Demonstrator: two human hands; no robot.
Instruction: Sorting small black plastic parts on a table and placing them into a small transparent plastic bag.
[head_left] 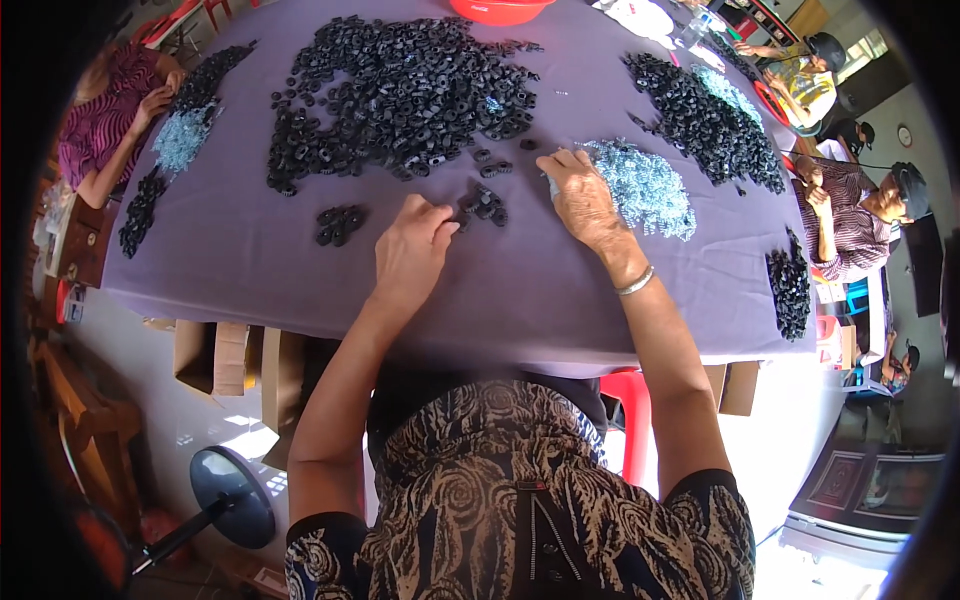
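My left hand (412, 248) is closed in a pinch just left of a small cluster of black plastic parts (486, 205); whatever sits between its fingertips is too small to make out. My right hand (584, 200) rests at the left edge of a heap of small pale-blue metallic springs (645, 188), its fingers curled down and pressed together. A bit of pale blue shows beneath those fingers, but their tips are hidden. Left of my left hand lies a little group of black parts (340, 225). Beyond both hands spreads a large pile of black ring-like parts (410, 95).
A purple cloth covers the table (540, 300). More black parts (788, 290) and springs (182, 138) lie toward both sides. A red basin (500, 10) stands at the far edge. Other people sit left and right. Cardboard boxes (230, 360) are under the near edge.
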